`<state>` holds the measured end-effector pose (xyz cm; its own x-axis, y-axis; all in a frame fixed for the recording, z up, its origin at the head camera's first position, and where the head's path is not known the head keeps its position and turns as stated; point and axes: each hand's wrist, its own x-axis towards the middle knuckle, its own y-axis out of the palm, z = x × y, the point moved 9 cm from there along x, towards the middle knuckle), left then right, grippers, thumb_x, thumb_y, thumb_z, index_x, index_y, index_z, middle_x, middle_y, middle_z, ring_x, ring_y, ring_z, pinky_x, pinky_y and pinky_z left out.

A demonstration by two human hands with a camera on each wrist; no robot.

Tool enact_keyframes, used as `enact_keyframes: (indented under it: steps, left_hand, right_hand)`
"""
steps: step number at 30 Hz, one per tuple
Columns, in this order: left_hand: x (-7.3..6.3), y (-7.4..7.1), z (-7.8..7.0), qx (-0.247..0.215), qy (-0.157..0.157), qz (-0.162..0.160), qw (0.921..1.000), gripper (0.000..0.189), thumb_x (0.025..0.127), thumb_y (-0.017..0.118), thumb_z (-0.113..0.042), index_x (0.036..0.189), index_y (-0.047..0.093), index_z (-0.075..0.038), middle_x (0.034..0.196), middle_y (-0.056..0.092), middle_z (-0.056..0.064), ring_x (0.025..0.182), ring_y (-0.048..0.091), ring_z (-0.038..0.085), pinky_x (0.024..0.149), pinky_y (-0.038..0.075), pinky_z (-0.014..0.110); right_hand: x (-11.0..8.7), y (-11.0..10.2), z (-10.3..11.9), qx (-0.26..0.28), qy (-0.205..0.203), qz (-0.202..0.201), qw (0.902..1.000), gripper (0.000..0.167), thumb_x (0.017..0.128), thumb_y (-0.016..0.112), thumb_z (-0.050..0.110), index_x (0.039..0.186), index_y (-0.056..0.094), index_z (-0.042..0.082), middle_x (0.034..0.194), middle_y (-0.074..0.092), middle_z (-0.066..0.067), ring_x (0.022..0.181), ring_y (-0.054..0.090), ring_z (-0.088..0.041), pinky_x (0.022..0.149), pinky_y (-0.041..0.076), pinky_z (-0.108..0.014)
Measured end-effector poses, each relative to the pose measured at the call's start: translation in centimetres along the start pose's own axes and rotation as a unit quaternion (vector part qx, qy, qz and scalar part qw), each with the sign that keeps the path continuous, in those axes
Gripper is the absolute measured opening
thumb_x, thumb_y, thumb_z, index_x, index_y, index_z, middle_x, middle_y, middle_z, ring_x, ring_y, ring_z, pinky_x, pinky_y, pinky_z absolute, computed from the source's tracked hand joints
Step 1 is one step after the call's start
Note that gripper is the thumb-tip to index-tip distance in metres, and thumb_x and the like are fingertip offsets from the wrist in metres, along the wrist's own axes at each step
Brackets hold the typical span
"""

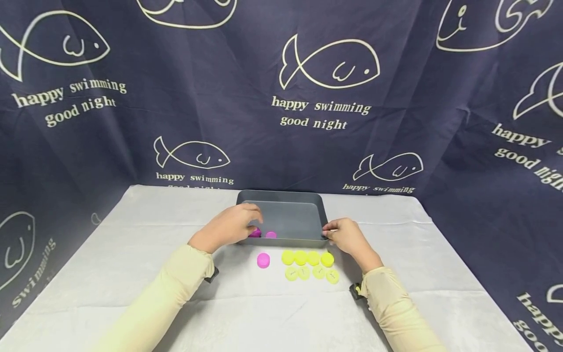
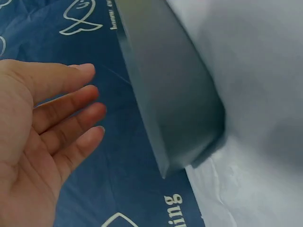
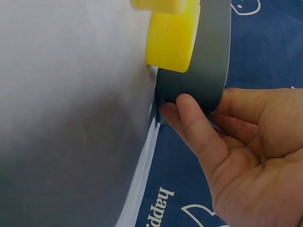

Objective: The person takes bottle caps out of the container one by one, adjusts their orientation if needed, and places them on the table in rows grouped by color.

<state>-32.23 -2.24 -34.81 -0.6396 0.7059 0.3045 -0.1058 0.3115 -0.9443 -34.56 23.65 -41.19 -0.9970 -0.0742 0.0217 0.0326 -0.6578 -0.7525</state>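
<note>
Head view: the left hand (image 1: 230,224) hovers over the near left corner of a dark gray rectangular tray (image 1: 290,215), fingers loosely bent and gripping nothing. Just beneath its fingertips lie magenta round caps (image 1: 270,235) inside the tray; whether it touches the closest is unclear. A single magenta cap (image 1: 263,260) sits on the white tablecloth (image 1: 246,318), to the right of this hand and nearer the person. The right hand (image 1: 347,238) pinches the tray's near right corner. To its left and nearer the person are four thick yellow caps (image 1: 301,257) in a row, then four thin yellow discs (image 1: 318,272) with dark markings. Beyond both hands hangs a navy fish-print curtain (image 1: 264,151).

Left wrist view: the relaxed fingers stand slightly parted, with the tray's outer wall past their tips.

Right wrist view: fingers clasp the tray's wall from both faces; a yellow cap stands just past the fingertips.
</note>
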Motion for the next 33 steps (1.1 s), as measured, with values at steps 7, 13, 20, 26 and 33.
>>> enact_keyframes:
  steps: [7, 13, 20, 26, 33]
  left_hand:
    - [0.2, 1.6, 1.3, -0.027, -0.024, 0.04, 0.9986, 0.027, 0.08, 0.07, 0.004, 0.105, 0.076, -0.005, 0.108, 0.068, 0.002, 0.106, 0.064, 0.021, 0.097, 0.05, 0.037]
    - [0.6, 2.8, 2.0, -0.042, -0.031, 0.054, 0.9972, 0.032, 0.078, 0.068, 0.009, 0.106, 0.076, -0.004, 0.108, 0.068, 0.003, 0.106, 0.065, 0.022, 0.098, 0.05, 0.037]
    - [0.9, 3.5, 1.9, -0.042, -0.004, 0.076, 0.9962, 0.037, 0.076, 0.065, 0.014, 0.103, 0.077, -0.009, 0.103, 0.068, 0.002, 0.098, 0.065, 0.019, 0.093, 0.053, 0.034]
    - [1.2, 3.9, 1.7, -0.047, 0.012, 0.098, 0.994, 0.045, 0.075, 0.059, 0.018, 0.101, 0.079, -0.013, 0.1, 0.07, 0.001, 0.096, 0.065, 0.017, 0.093, 0.053, 0.033]
    - [1.7, 4.5, 2.1, -0.043, -0.015, 0.118, 0.992, 0.048, 0.075, 0.055, 0.02, 0.107, 0.078, -0.007, 0.107, 0.071, 0.003, 0.107, 0.066, 0.022, 0.098, 0.051, 0.036]
  right_hand:
    - [0.2, -0.1, -0.1, -0.003, 0.005, -0.01, 0.9999, 0.016, 0.091, 0.069, 0.009, 0.103, 0.073, -0.001, 0.09, 0.074, -0.01, 0.072, 0.069, -0.017, 0.061, 0.052, -0.025]
    - [0.2, -0.2, 0.1, -0.019, -0.007, -0.013, 0.9997, 0.044, 0.091, 0.07, 0.008, 0.132, 0.059, -0.004, 0.105, 0.072, -0.021, 0.071, 0.069, -0.015, 0.06, 0.054, -0.026]
    - [0.2, 0.0, 0.2, -0.041, -0.01, -0.002, 0.9991, 0.053, 0.093, 0.068, 0.012, 0.141, 0.051, -0.005, 0.113, 0.07, -0.025, 0.067, 0.066, -0.013, 0.056, 0.05, -0.024]
    - [0.2, 0.0, 0.3, -0.025, 0.004, 0.004, 0.9997, 0.051, 0.094, 0.068, 0.011, 0.14, 0.052, -0.005, 0.117, 0.068, -0.025, 0.073, 0.069, -0.014, 0.059, 0.053, -0.025]
    - [0.2, 0.0, 0.1, -0.019, 0.009, 0.003, 0.9998, 0.051, 0.094, 0.068, 0.01, 0.14, 0.052, -0.005, 0.116, 0.069, -0.024, 0.076, 0.071, -0.016, 0.06, 0.053, -0.024]
